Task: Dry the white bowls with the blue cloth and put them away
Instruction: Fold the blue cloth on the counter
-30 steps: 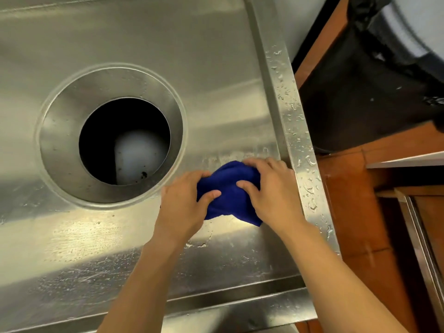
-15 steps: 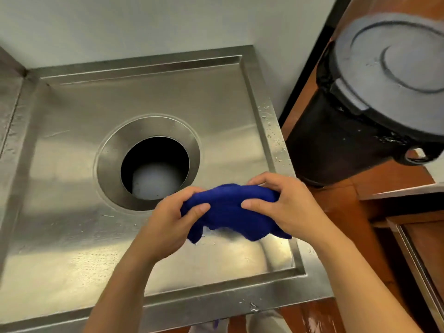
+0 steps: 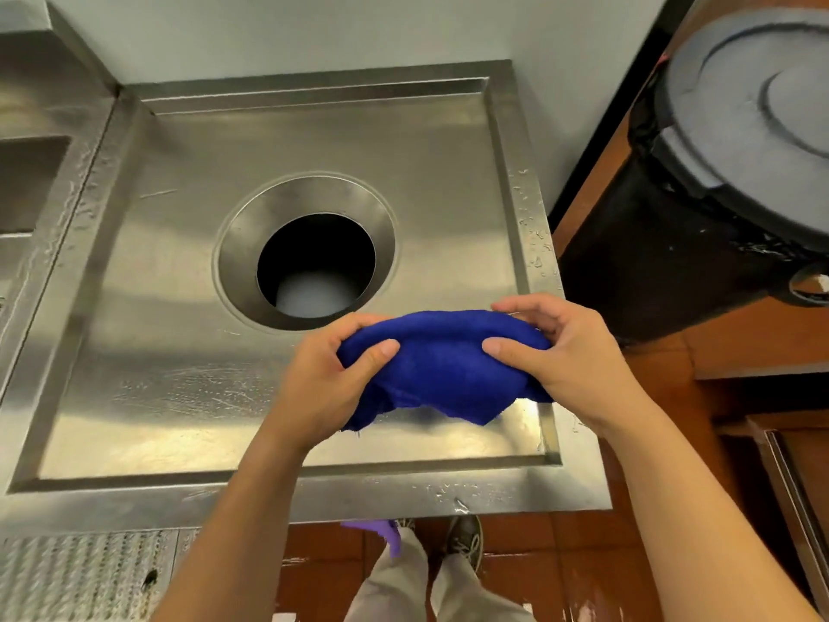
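Observation:
The blue cloth (image 3: 442, 368) is bunched between both hands, lifted a little above the steel counter (image 3: 179, 343). My left hand (image 3: 329, 379) grips its left end with the thumb on top. My right hand (image 3: 567, 352) grips its right end. The cloth's lower edge hangs loose over the counter's front right part. No white bowl is in view.
A round hole (image 3: 316, 262) with a steel collar opens in the counter's middle, just beyond the hands. A black bin with a grey lid (image 3: 740, 141) stands to the right. A sink basin (image 3: 27, 181) lies at far left. Red floor tiles and my shoes show below.
Both hands lifted the cloth off the wet counter and pulled it wider between them. The view drew back, so the whole counter and the bin now show.

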